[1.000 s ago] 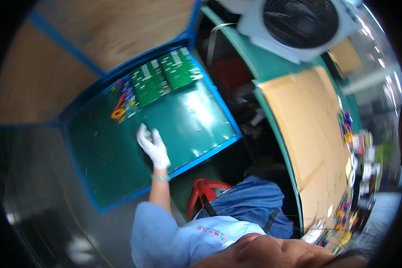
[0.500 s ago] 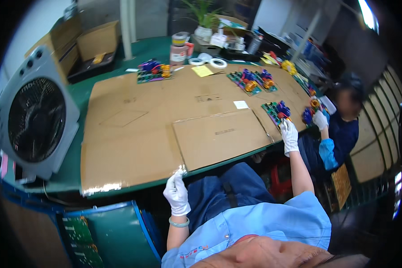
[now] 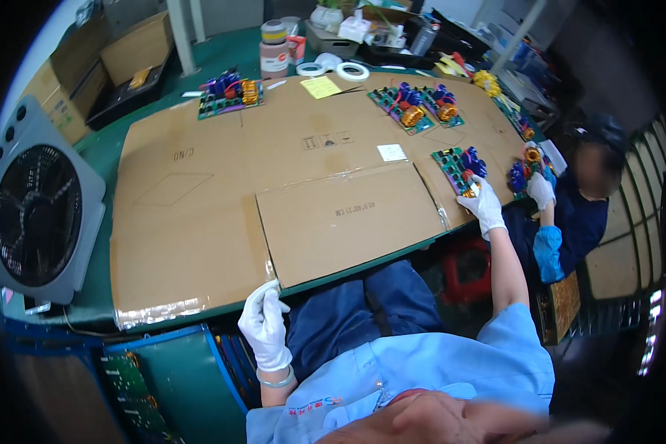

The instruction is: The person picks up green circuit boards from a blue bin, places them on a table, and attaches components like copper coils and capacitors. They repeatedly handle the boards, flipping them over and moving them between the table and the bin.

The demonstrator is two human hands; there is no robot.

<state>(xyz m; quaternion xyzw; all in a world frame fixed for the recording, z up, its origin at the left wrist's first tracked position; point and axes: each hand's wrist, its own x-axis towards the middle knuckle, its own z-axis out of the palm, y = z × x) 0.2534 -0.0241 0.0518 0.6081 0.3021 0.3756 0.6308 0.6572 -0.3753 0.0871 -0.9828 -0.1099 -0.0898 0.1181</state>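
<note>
My right hand (image 3: 485,209), in a white glove, reaches out to the right and grips the near edge of a green circuit board (image 3: 447,167). Blue and orange coils and a red part stand on that board, which lies on the cardboard sheet; my fingers cover its near corner. My left hand (image 3: 265,325), also gloved in white, is raised at the table's front edge beside the cardboard. Its fingers are curled in, and nothing shows in them.
Similar circuit boards lie farther off: one at the back left (image 3: 229,96), two at the back right (image 3: 411,111). To the right, a co-worker's gloved hand (image 3: 542,191) holds another board. A grey fan (image 3: 41,214) stands left; tape rolls (image 3: 352,72) lie at the back.
The view has shifted, so the table sits lower and farther left. My right hand has closed in on the near edge of the circuit board. My left hand stays near the table edge.
</note>
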